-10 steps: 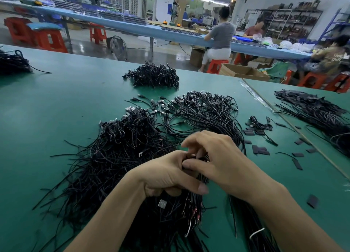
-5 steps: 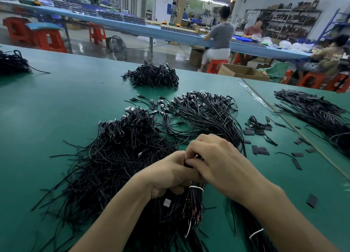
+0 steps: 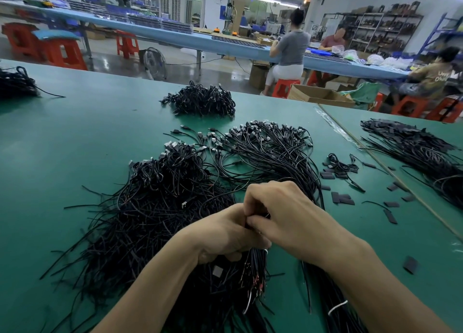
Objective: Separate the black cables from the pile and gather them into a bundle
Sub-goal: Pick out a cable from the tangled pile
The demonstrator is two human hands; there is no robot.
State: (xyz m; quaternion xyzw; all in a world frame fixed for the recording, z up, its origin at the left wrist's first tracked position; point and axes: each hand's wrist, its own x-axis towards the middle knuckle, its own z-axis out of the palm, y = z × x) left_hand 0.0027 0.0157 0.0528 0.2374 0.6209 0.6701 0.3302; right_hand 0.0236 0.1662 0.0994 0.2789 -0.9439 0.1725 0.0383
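**Both hands closed on one bundle, mid-gather.**

Nearest: left hand (image 3: 225, 235) fisted round a thick bundle of thin black cables (image 3: 255, 270), stripped ends hanging below the fist. The right hand (image 3: 288, 215) touches it, fingers curled, pinching the same cables at the top (exact strands hidden). The bundle sits over the tangled loose pile of black cables (image 3: 155, 207) on the green table mat (image 3: 75, 137). Beyond: a fanned sheaf of black cables with metal plugs (image 3: 270, 152). Farthest: a compact black cable heap (image 3: 200, 102). Risk, as I judge it: pile strays snag and ride along, or a slackened fist lets the aligned ends splay.
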